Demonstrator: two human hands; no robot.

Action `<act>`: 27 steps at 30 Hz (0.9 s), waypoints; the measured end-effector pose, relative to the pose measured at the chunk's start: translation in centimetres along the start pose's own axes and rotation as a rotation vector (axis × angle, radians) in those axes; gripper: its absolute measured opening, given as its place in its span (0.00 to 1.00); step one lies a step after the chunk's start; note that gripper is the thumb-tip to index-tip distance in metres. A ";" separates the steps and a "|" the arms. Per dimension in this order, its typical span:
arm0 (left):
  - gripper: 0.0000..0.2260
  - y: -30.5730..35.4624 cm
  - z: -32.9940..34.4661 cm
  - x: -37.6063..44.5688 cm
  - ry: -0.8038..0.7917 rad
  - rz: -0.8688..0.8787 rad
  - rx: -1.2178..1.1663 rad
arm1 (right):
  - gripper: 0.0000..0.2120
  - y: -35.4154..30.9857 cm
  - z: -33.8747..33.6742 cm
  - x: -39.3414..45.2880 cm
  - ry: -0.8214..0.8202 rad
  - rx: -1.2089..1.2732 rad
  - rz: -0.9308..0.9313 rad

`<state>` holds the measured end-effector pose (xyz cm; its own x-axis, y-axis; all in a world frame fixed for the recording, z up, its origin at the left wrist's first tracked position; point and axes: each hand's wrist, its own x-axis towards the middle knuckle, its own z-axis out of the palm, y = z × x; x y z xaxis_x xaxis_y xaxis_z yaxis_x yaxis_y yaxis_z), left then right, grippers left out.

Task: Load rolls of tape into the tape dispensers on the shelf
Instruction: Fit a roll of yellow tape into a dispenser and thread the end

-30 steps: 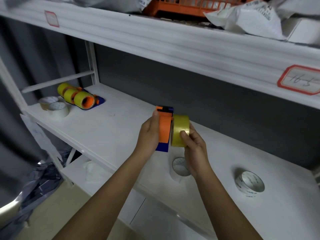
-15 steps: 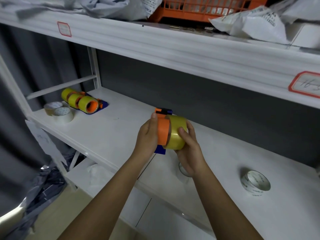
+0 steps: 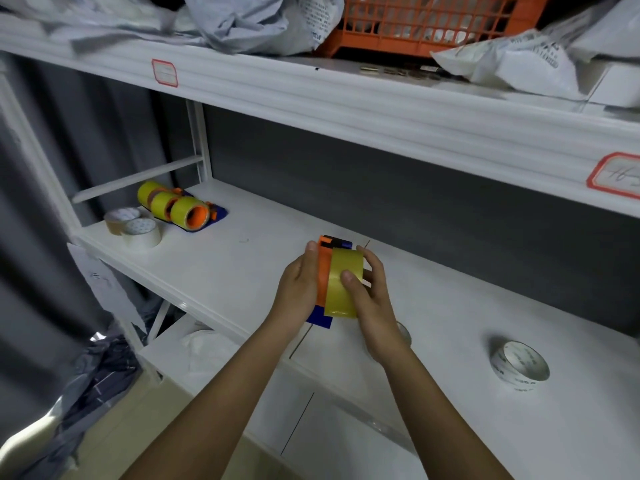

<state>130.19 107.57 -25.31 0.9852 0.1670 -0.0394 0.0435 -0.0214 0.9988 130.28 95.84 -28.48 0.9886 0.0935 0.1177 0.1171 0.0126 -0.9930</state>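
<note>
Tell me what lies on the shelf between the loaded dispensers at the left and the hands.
Nothing: in the head view, the white shelf is bare between the loaded dispensers and the left hand.

What we cannot make out

We see only part of the dispenser (image 3: 325, 271): the left hand (image 3: 298, 296) and the yellow roll (image 3: 343, 289) cover most of it. The right hand (image 3: 372, 306) hides nearly all of a clear roll (image 3: 403, 336) behind the wrist. The right label (image 3: 620, 174) is cut by the edge, its writing unreadable. The basket (image 3: 433, 22) is cropped at the top.
</note>
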 end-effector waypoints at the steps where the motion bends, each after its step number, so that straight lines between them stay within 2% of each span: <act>1: 0.16 0.2 -0.2 -0.1 -0.004 -0.046 -0.012 | 0.26 0.0 0.4 -0.3 0.011 -0.002 0.000; 4: 0.16 0.3 -1.0 -0.3 -0.032 -0.114 -0.052 | 0.24 0.0 1.4 -1.0 0.015 -0.005 0.012; 8: 0.07 -1.3 -2.6 -1.2 -0.073 -0.026 -0.028 | 0.23 0.5 2.7 -2.1 0.008 -0.030 0.020; 10: 0.04 -2.3 -3.2 -1.7 -0.071 -0.010 -0.047 | 0.26 1.4 3.4 -2.4 0.009 0.045 0.053; 12: 0.04 -3.1 -3.6 -1.9 -0.047 0.004 -0.068 | 0.27 2.6 4.0 -2.4 0.087 0.245 0.156; 14: 0.04 -3.4 -3.7 -2.1 -0.044 0.043 -0.055 | 0.25 3.5 4.3 -2.1 0.191 0.339 0.320; 16: 0.04 -3.7 -3.9 -2.0 -0.077 0.100 -0.031 | 0.23 4.0 4.4 -1.9 0.179 0.349 0.471; 18: 0.04 -3.8 -4.1 -1.9 -0.124 0.130 -0.033 | 0.21 4.3 4.5 -1.8 0.092 0.432 0.533; 21: 0.04 -4.2 -4.6 -1.4 -0.187 0.134 -0.040 | 0.21 4.5 4.7 -1.5 0.032 0.589 0.525; 24: 0.16 -5.5 -4.4 -0.3 -0.146 0.136 0.104 | 0.20 5.4 4.6 -1.0 0.071 0.712 0.491; 26: 0.19 -6.5 -4.2 0.2 -0.074 0.141 0.127 | 0.18 6.0 4.3 -0.6 0.132 0.689 0.448; 27: 0.18 -7.0 -4.1 0.4 -0.074 0.126 0.082 | 0.17 6.2 4.1 -0.3 0.181 0.593 0.421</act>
<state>129.60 111.81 -32.25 0.9931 0.0847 0.0806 -0.0702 -0.1189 0.9904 130.28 99.94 -34.66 0.9446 0.0440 -0.3253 -0.2945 0.5511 -0.7808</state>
